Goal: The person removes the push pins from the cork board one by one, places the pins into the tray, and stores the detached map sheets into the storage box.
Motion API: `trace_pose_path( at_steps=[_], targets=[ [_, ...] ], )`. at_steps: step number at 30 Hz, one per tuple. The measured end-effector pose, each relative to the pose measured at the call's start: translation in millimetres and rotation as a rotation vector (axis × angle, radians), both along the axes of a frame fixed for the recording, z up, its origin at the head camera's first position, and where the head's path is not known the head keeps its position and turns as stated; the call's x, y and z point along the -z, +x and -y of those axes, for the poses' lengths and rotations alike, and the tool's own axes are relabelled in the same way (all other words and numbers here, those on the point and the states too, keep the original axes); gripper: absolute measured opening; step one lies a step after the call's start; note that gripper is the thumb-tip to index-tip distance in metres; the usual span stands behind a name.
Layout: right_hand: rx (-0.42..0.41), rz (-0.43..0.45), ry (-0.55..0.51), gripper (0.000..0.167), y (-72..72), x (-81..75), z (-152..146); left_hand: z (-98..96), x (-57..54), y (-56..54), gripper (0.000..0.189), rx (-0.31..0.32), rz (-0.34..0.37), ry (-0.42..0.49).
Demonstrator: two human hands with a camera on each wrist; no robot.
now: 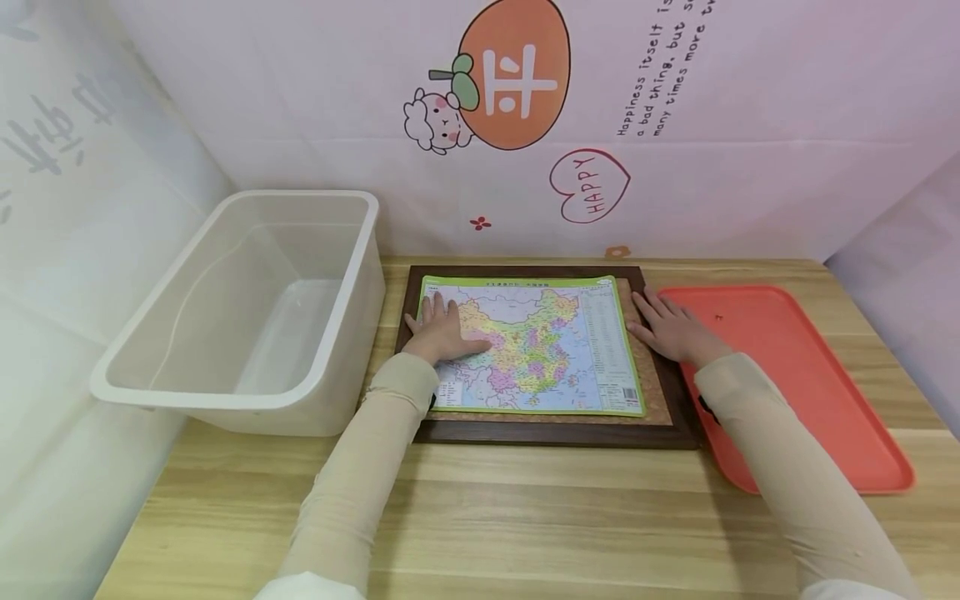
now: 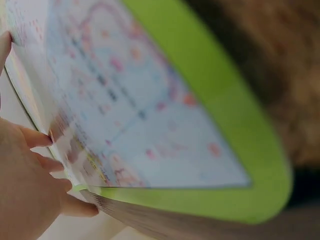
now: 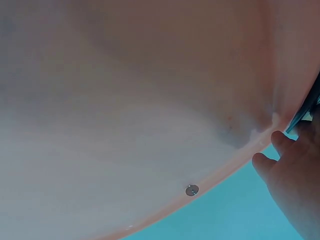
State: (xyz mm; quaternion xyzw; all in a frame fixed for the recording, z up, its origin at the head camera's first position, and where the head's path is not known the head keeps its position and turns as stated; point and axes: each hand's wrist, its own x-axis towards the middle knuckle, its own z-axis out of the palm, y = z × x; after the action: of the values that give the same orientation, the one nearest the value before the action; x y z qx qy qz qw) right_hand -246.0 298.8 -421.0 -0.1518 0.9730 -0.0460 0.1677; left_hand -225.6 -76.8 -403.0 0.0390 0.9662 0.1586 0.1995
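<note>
A map sheet with a green border (image 1: 525, 350) lies on a cork-brown board (image 1: 652, 387) with a dark wooden frame (image 1: 555, 432). My left hand (image 1: 438, 333) rests on the map's left part, its fingers spread and thumb pointing right. The left wrist view shows that hand (image 2: 30, 180) along the sheet's edge, with a green corner (image 2: 250, 195) close to the camera. My right hand (image 1: 675, 327) lies with straight fingers across the frame's right side, fingertips on the brown board beside the map. In the right wrist view, the right hand (image 3: 295, 175) shows at the right edge.
A deep white plastic bin (image 1: 300, 350) stands left of the frame. On the right, a red tray (image 1: 825, 417) sits partly under my right forearm, a tiny item (image 1: 718, 317) near its far end. A small round metal piece (image 3: 192, 190) shows at the tray's rim. Printed cloth (image 1: 337, 100) hangs behind.
</note>
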Motion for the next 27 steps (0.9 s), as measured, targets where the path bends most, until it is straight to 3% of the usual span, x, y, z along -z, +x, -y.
trace_pose_path(
  at_steps=[14, 22, 27],
  targets=[
    [0.01, -0.003, -0.003, 0.076, -1.5, 2.9, -1.2, 0.6, 0.0, 0.6, 0.11, 0.043, 0.002, -0.014],
    [0.006, -0.003, -0.002, 0.076, -1.4, 2.3, 0.3, 5.5, 0.5, 2.1, 0.11, 0.065, -0.031, -0.042],
    [-0.002, -0.002, -0.022, 0.076, -1.1, 0.3, -0.6, 7.9, 1.0, 2.9, 0.109, 0.048, 0.022, -0.001]
  ],
)
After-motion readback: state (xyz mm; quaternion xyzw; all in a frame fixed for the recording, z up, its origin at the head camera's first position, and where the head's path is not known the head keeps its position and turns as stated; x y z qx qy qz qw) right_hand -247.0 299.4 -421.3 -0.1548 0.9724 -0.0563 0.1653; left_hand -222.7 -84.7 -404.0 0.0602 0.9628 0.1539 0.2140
